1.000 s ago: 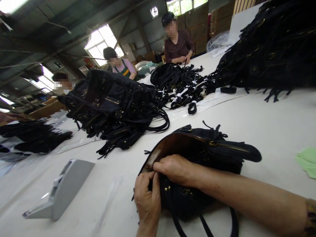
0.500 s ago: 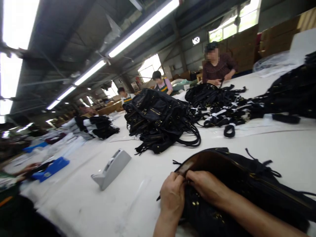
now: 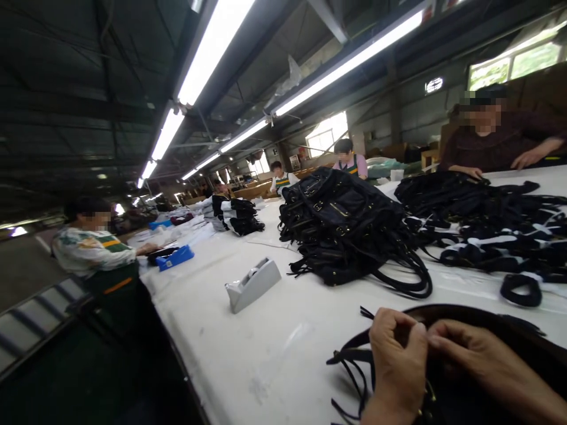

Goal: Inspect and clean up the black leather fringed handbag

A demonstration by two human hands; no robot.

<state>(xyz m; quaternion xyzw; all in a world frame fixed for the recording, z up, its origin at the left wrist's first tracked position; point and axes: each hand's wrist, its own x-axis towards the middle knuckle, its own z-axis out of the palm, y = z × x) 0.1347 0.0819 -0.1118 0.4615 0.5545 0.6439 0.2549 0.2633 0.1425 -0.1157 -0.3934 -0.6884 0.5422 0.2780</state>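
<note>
A black handbag [image 3: 469, 392] with brass-coloured fittings lies open at the lower right, its brown inside edge showing. At the near-left end of its opening, my left hand [image 3: 398, 363] is closed in a pinch on the edge. My right hand [image 3: 478, 354] reaches across the bag and pinches at the same spot, the fingertips of both hands meeting. Which small part of the edge sits between the fingertips is hidden. Thin black tassel cords [image 3: 354, 375] hang from the bag beside my left hand.
On the white table [image 3: 221, 354] stands a grey tape dispenser [image 3: 253, 285]. A pile of black handbags [image 3: 341, 218] is beyond my hands, with rolled black straps [image 3: 520, 290] to its right. Co-workers sit or stand around the table, one beside a blue dispenser [image 3: 176, 258] at left.
The view has swung left, so table things appear further right and a co-worker at left shows more fully. Both hands stay together at the bag's edge, their fingertips now raised slightly.
</note>
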